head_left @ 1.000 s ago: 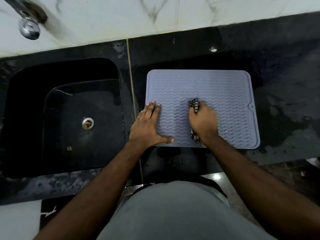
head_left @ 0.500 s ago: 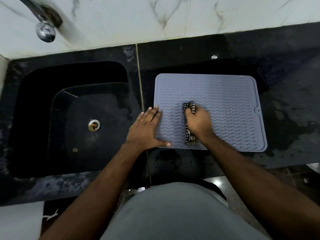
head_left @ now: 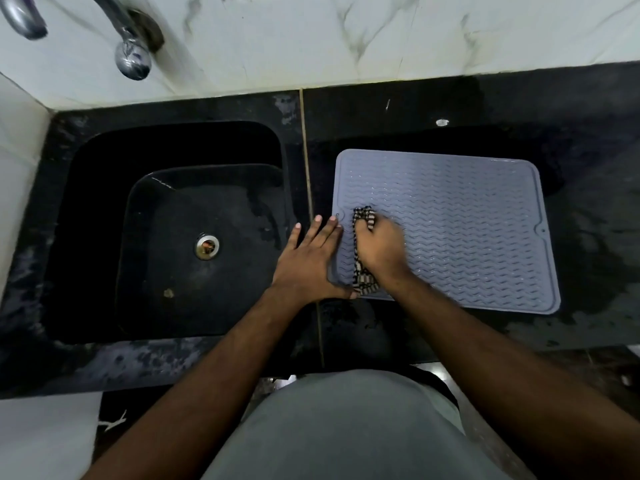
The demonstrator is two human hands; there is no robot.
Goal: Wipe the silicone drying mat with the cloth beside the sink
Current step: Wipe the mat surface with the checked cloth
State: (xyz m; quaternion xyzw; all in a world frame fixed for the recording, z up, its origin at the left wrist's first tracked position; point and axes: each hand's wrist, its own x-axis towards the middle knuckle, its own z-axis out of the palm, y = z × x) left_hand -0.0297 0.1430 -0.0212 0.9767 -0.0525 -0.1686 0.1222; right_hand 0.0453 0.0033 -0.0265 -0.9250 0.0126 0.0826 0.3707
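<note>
Wiping the mat (head_left: 460, 233) beside the sink (head_left: 180, 230).
Right hand (head_left: 379, 252) clutching cloth (head_left: 362, 284), mostly hidden beneath; left hand (head_left: 308, 263) flat on mat's near-left corner.

this looked like a home kitchen, seen from above at the washing-up corner. a black stone counter (head_left: 519, 105) ran along a wall of white marble-veined tiles (head_left: 346, 36), and a deep black sink (head_left: 173, 237) with a steel drain (head_left: 207, 247) was set into it on the left. a chrome tap (head_left: 133, 60) came out of the wall over the basin, and a second spout (head_left: 20, 19) showed at the top left edge, though blur made its shape hard to read. a grey ribbed drying mat (head_left: 467, 230) lay on the wet counter just beside the sink, the sort kept for draining dishes. glossy floor showed below the counter edge.
</note>
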